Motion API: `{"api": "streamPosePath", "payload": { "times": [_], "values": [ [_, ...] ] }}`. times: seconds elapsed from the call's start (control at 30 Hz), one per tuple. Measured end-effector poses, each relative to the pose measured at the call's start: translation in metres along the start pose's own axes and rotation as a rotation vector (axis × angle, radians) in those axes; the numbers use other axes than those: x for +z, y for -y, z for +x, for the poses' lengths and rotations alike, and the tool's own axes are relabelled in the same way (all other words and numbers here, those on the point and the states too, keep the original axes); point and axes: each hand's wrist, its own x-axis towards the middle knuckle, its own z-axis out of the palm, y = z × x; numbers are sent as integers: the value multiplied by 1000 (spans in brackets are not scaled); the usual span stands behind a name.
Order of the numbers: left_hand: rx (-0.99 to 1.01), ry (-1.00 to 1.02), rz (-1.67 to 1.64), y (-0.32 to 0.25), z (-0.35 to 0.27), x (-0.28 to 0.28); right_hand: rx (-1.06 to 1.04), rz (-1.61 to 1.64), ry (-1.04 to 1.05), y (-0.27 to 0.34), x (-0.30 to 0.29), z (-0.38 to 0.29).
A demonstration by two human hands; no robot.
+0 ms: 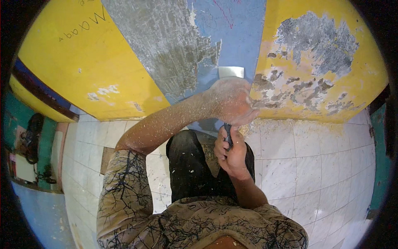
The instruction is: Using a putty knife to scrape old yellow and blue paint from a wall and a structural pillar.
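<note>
A wide-bladed scraper (231, 72) has its metal blade against the blue painted wall (241, 40), beside the ragged edge of a bare grey patch (164, 46). The arm from the picture's left is my left one; that dusty left hand (233, 101) is closed around the scraper just behind the blade. Below it, my right hand (231, 149) grips the dark handle (228, 135). Part of the tool between blade and handle is hidden by my left hand.
Yellow wall sections (124, 74) flank the blue strip; the right one has a peeled grey patch (320, 43). Paint flakes lie on the white floor tiles (278, 174) and my dark trousers (189, 168). A motorcycle (34, 137) stands at far left.
</note>
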Motion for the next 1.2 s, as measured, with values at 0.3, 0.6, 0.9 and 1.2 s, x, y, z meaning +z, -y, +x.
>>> {"api": "streamPosePath", "payload": {
  "times": [0.3,0.6,0.9,1.2],
  "values": [
    [-116,-211,-248,15,32,-40,-115,-70,202,55,35,20],
    [124,-77,71,2,1,-13,-3,-7,47,9,4,4],
    [300,-367,88,12,9,-43,66,-72,92,43,33,3],
    [93,-302,257,30,8,-72,107,-68,256,63,48,19]
  ]
}}
